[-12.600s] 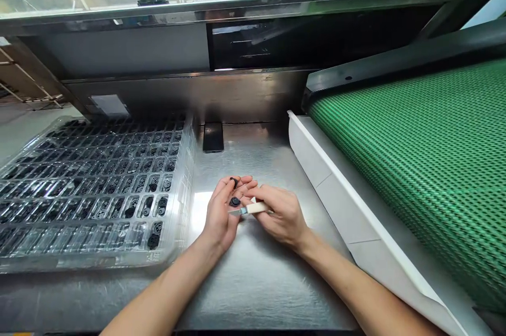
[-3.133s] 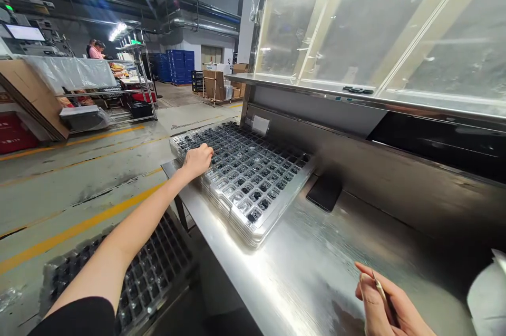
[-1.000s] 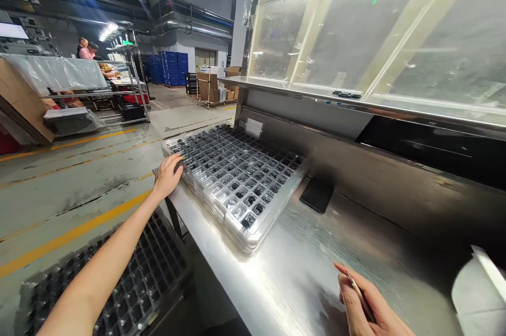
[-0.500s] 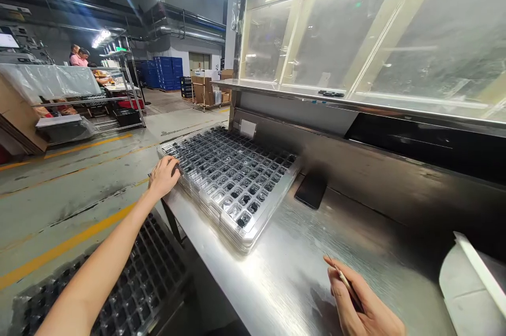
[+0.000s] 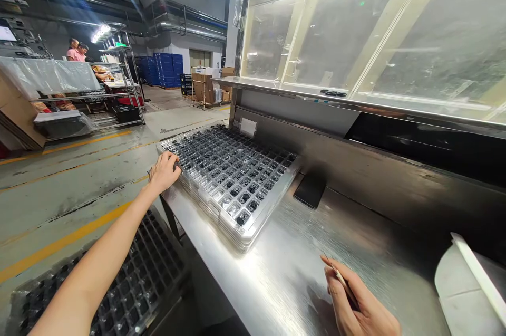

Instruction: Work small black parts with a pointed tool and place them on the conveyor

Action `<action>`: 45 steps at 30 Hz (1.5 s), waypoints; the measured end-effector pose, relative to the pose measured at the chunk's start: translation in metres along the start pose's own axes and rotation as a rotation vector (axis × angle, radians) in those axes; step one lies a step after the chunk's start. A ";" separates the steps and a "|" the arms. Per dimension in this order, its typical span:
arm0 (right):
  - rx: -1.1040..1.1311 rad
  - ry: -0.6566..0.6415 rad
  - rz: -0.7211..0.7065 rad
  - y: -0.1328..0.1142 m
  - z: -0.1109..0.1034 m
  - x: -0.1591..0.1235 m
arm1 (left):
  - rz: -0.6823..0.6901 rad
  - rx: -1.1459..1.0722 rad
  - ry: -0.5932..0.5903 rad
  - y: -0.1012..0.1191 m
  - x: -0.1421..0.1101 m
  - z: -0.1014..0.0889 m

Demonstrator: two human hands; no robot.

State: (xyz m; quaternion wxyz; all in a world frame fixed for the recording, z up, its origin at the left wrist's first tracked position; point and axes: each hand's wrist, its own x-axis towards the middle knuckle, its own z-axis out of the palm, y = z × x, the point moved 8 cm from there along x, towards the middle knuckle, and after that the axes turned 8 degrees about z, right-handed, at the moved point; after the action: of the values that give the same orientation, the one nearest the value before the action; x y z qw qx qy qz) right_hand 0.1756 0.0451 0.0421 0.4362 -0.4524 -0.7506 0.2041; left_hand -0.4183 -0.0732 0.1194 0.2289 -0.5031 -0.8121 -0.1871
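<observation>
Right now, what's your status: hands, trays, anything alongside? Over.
Left hand at edge of tray stack, grip unclear. Right hand holding thin tool. Stack on table, dark parts in pockets. Black phone beside it.

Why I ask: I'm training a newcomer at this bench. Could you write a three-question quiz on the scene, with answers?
1. Multiple choice: where does the black phone lie?
A) on the floor
B) on the metal table
C) inside the white bin

2. True or false: the right hand holds a slim tool.

3. Fill in, choosing "edge" or "middle": the left hand is at the ____ of the clear tray stack.

Key: 1 B; 2 true; 3 edge.
</observation>
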 end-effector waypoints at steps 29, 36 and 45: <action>-0.003 0.016 -0.068 -0.011 0.002 -0.002 | 0.012 0.020 -0.192 -0.005 0.023 0.000; -0.006 0.059 0.035 -0.017 0.003 -0.010 | 0.041 0.007 -0.209 -0.010 0.022 -0.004; -0.003 -0.013 -0.032 -0.009 0.006 -0.006 | 0.083 0.014 -0.208 -0.009 0.018 -0.002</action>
State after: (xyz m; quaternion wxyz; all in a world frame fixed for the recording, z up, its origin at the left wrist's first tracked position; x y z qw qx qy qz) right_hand 0.1671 0.0361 0.0425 0.4338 -0.4397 -0.7609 0.1988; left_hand -0.4330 -0.0653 0.1304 0.1547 -0.5512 -0.8113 -0.1186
